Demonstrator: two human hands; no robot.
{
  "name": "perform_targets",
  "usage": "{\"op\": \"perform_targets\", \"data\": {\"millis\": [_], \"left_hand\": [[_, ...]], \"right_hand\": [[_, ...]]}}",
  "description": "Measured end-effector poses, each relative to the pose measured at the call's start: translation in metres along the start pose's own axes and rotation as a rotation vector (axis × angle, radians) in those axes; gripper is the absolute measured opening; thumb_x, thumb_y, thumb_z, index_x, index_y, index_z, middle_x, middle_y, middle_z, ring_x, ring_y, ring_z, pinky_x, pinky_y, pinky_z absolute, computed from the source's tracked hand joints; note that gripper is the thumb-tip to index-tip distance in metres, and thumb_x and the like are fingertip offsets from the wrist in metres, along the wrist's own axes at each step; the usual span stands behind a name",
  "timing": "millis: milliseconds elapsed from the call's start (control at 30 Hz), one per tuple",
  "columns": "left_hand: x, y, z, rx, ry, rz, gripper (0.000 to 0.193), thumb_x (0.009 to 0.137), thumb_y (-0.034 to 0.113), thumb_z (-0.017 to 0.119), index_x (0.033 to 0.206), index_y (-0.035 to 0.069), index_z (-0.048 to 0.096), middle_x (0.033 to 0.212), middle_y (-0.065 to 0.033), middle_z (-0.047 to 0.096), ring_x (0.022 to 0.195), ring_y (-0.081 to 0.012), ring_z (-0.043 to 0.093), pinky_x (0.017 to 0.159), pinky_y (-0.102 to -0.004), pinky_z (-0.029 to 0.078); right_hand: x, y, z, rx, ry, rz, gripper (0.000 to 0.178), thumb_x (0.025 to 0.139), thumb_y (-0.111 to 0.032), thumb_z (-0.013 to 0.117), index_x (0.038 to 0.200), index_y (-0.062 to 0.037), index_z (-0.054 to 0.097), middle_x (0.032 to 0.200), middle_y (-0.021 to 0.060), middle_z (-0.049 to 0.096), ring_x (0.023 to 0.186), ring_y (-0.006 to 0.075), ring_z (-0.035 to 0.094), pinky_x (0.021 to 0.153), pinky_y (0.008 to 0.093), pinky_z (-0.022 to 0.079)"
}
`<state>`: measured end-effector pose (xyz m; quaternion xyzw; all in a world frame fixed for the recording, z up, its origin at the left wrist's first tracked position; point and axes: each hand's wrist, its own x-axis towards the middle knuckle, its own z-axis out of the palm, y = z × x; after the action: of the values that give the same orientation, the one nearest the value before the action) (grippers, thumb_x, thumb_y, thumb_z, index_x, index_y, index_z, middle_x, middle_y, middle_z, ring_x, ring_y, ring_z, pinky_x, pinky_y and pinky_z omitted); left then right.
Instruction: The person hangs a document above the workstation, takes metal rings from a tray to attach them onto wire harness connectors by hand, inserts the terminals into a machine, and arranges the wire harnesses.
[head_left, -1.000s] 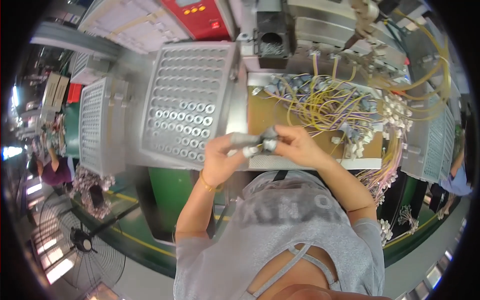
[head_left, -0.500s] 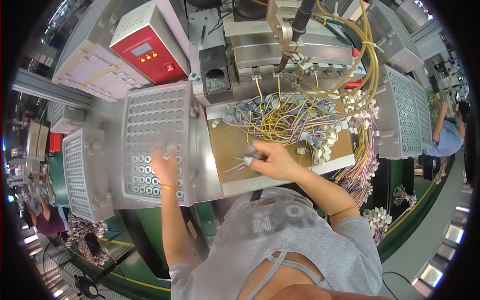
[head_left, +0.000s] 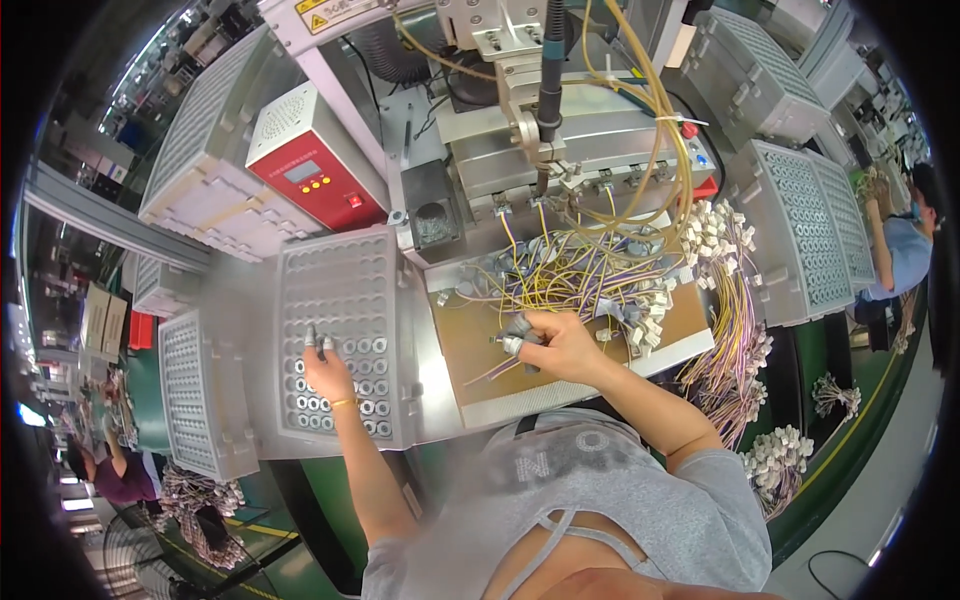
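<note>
My left hand [head_left: 328,372], with grey covers on its fingertips, reaches over a pale plastic tray [head_left: 402,350] of round pockets. Its fingers stretch toward the pockets, slightly apart, and no part shows between them. White ring-shaped parts [head_left: 368,388] fill the nearer rows; the far rows look bare. Above a brown board [head_left: 475,340], my right hand [head_left: 555,345] is closed, its covered thumb and fingers pressed together. A thin purple-and-white wire [head_left: 490,375] runs out from under that hand; its held end is hidden. Beyond lies a heap of yellow and purple wires [head_left: 560,265] with white connectors.
A metal fixture [head_left: 480,165] with wire ends clamped in it stands behind the heap, under a hanging tool [head_left: 550,80]. A red control box [head_left: 325,175] stands behind the tray. Bundled leads [head_left: 735,330] hang at right. Stacked trays [head_left: 200,395] flank both sides; a co-worker [head_left: 900,250] sits far right.
My left hand, blurred before, is now sharp over the tray's filled rows. The whole view has shifted. My right hand keeps its closed grip above the board.
</note>
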<state>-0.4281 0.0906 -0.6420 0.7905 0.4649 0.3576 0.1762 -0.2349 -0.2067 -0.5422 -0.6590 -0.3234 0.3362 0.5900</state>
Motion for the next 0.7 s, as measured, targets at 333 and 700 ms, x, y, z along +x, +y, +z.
{"op": "perform_targets", "data": {"millis": [333, 700], "left_hand": [[-0.075, 0.194, -0.011, -1.176, -0.789, -0.282, 0.035, 0.079, 0.003, 0.056, 0.113, -0.002, 0.049, 0.101, -0.0103, 0.058, 0.078, -0.0149, 0.059, 0.058, -0.0213, 0.049], [-0.086, 0.220, -0.014, -1.280, -0.916, -0.175, 0.039, 0.076, -0.007, 0.057, 0.114, -0.004, 0.048, 0.104, -0.0106, 0.056, 0.080, -0.0137, 0.057, 0.056, -0.0217, 0.049]], "right_hand": [[0.001, -0.006, -0.010, 0.089, 0.094, -0.124, 0.009, 0.078, -0.004, 0.056, 0.085, 0.0002, 0.058, 0.061, -0.0021, 0.054, 0.051, 0.0028, 0.049, 0.045, 0.0196, 0.040], [-0.006, -0.015, -0.018, 0.178, 0.106, -0.065, 0.004, 0.076, -0.004, 0.059, 0.076, -0.0012, 0.056, 0.063, -0.0020, 0.054, 0.050, 0.0013, 0.044, 0.043, 0.0179, 0.034]]}}
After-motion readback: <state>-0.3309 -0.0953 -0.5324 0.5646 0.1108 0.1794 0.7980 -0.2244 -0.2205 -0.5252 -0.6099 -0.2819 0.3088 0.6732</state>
